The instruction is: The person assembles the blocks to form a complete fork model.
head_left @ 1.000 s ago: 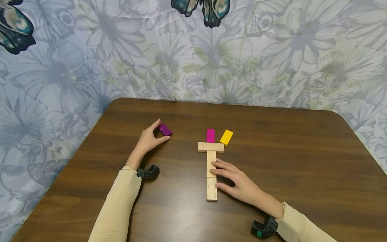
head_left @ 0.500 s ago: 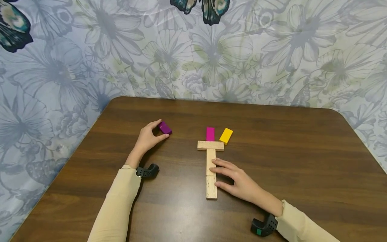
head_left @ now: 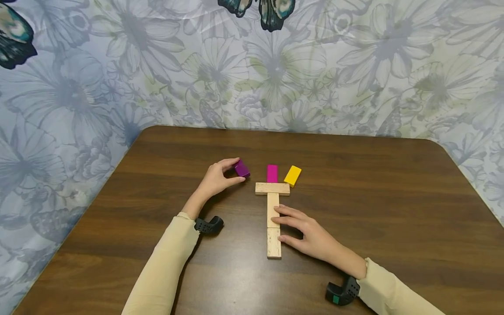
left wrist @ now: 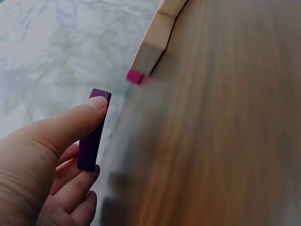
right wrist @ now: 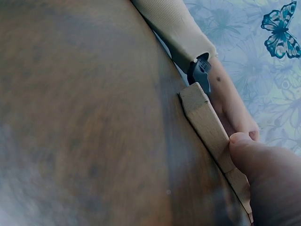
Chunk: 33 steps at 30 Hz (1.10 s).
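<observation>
Pinching purple block (left wrist: 93, 129), left hand (head_left: 215, 179), seemingly lifted.

A brown wooden table (head_left: 354, 210) stood against floral fabric (head_left: 354, 65) printed with butterflies (head_left: 257, 11). A pink block (head_left: 272, 173) and a yellow block (head_left: 293, 176) lay side by side on it.

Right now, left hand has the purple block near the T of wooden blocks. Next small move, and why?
Probably set the purple block down left of the pink block: the left hand pinches it close by, yellow block sits on pink's other side, and the right hand steadies the wooden stem.
</observation>
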Motion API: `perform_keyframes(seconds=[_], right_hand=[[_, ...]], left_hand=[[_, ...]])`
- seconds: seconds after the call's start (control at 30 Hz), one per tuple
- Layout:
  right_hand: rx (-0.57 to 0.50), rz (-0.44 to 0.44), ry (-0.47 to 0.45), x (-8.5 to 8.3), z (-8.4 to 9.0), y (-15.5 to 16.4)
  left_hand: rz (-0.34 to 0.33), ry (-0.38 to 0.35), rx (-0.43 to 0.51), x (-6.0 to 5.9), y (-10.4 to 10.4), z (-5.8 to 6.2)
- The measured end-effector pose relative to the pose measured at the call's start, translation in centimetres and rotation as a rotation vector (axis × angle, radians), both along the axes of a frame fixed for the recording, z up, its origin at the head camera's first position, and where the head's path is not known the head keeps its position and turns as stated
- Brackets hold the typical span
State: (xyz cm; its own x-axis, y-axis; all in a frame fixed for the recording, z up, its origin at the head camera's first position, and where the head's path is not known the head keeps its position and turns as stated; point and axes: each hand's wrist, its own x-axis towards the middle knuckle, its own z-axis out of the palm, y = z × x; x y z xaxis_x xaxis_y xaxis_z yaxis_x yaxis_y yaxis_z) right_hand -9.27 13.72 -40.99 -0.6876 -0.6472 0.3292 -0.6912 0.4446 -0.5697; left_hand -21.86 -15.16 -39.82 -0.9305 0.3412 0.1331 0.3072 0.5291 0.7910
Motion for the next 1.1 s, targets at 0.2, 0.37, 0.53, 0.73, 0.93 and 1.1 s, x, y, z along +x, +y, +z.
perform_keyframes(seconds=[0.2,0.37,0.53,0.73,0.93,1.1], right_hand=[[-0.005,0.014,0.005,-0.4,0.2,-0.1],[-0.004,0.004,0.009,-0.3,0.4,-0.2],[-0.002,-0.003,0.011,0.3,0.2,0.2],[-0.011,-0.018,-0.004,0.4,0.2,0.2],[-0.002,-0.012,-0.012,0.4,0.1,0.1],[0.001,-0.003,0.007,0.2,0.2,0.0]], left_hand=[[-0.026,-0.014,-0.045,-0.6,1.6,0.3],[-0.06,0.036,-0.114,-0.7,2.2,0.4],[-0.079,0.054,-0.185,-0.2,2.6,0.0],[-0.084,0.097,-0.159,0.2,2.7,-0.1],[-0.086,0.112,-0.153,0.4,2.6,-0.4],[-0.095,0.116,-0.138,0.3,2.5,-0.4]])
